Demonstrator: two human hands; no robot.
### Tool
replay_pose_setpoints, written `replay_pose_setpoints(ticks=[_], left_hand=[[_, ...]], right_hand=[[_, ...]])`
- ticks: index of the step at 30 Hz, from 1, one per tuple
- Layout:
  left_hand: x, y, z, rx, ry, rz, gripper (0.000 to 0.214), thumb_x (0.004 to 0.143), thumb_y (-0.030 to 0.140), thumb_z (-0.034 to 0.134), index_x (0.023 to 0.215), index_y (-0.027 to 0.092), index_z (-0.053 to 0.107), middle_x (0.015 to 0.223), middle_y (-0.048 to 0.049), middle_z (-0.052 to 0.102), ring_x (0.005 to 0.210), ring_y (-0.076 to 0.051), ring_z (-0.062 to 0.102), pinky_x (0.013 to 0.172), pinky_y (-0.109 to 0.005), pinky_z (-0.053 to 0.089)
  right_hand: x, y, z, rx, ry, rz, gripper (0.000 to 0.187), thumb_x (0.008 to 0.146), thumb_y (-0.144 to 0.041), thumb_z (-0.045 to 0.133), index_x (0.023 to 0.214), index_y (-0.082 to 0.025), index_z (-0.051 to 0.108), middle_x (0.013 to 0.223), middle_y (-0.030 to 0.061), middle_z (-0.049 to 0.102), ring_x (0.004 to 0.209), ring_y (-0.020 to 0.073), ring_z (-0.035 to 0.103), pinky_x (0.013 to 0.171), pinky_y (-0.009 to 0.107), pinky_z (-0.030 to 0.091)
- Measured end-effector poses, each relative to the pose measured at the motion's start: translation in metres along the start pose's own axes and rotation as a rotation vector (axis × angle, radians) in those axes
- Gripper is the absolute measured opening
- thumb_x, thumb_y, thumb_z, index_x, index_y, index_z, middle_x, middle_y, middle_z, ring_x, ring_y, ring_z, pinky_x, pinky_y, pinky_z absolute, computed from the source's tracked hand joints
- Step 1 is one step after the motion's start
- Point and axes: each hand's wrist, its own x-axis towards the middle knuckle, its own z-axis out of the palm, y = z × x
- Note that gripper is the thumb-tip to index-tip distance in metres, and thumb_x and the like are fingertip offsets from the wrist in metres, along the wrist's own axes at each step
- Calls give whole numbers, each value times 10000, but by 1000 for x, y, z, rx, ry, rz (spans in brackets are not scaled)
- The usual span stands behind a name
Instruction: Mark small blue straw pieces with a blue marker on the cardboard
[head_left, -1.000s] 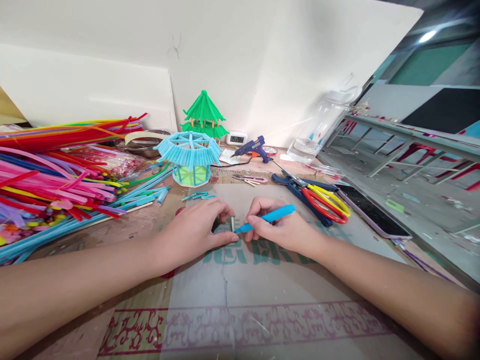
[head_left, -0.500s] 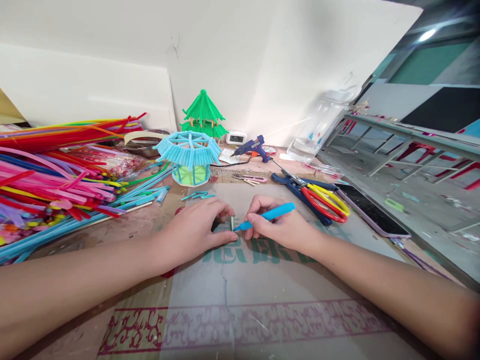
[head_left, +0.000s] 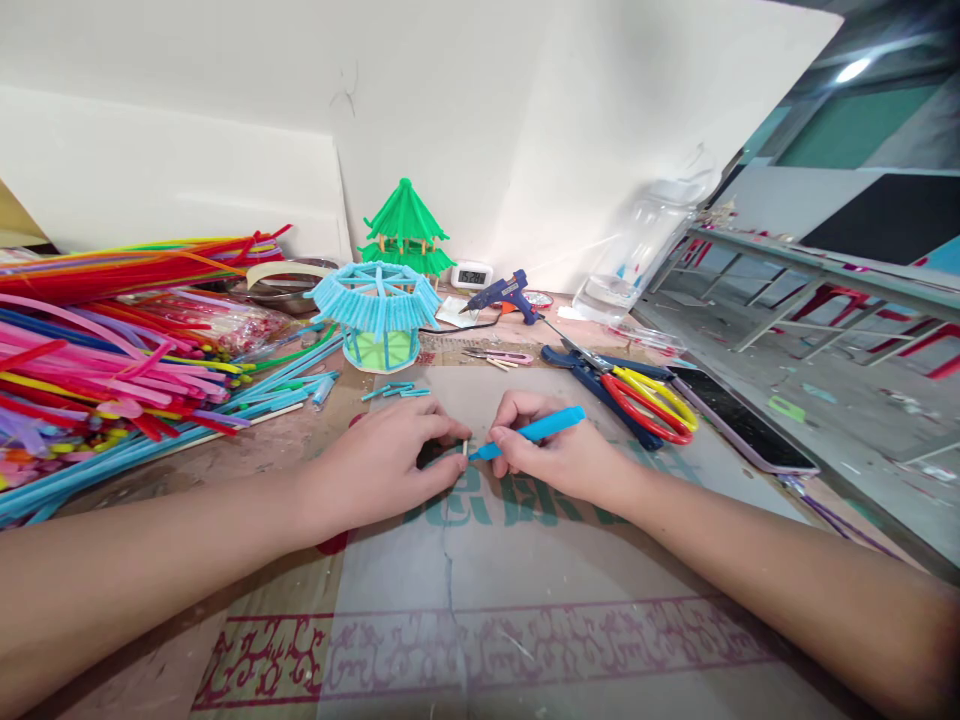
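Note:
My left hand (head_left: 405, 445) pinches a short pale wooden stick (head_left: 465, 447) between thumb and fingertips, low over the table mat. In my right hand (head_left: 551, 450) is a blue marker (head_left: 551, 423), its tip touching or very close to the stick. Several short blue stick pieces (head_left: 397, 390) lie just beyond my left hand. Behind them stands a small pavilion model (head_left: 382, 310) with a light blue roof frame and a green floor. A green-roofed pavilion model (head_left: 406, 225) rises behind it.
Colourful pipe cleaners (head_left: 112, 360) heap up at the left. A glue gun (head_left: 506, 293), tweezers (head_left: 510, 356) and a small clock (head_left: 472, 275) sit at the back. Scissors (head_left: 652, 400), blue-handled pliers (head_left: 622, 400), a phone (head_left: 739, 415) and a clear plastic bottle (head_left: 630, 255) are on the right.
The wooden stick has tilted or turned slightly in my left fingers, which have closed in nearer to it. The marker has shifted a little to the left.

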Motion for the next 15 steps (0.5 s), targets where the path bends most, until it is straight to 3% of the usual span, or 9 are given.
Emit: replay_pose_setpoints(ticks=[4,9,15], left_hand=[[2,-3,0,-29,10,35,260,986,280,510,1122,247,729,962,-29,637,939,-186,603,773,-300,431],[5,-4,-1,-22,34,36,191,968,326,571,982,248,744,913,-7,647,878,-170,614,723,-281,414],[5,-4,-1,-24,33,16,173,959,347,589,955,225,711,921,-3,650,871,-170,617,719,-278,410]], right_hand=[[0,-2,0,-12,-5,-5,161,851,-257,630,751,-211,512,611,-10,678,543,121,600,506,220,443],[-2,-4,2,-28,-3,7,152,831,-256,631,741,-212,518,599,-5,677,522,124,596,481,217,429],[-3,-6,2,-44,-30,-7,159,848,-276,608,733,-212,518,605,8,684,527,136,626,470,221,431]])
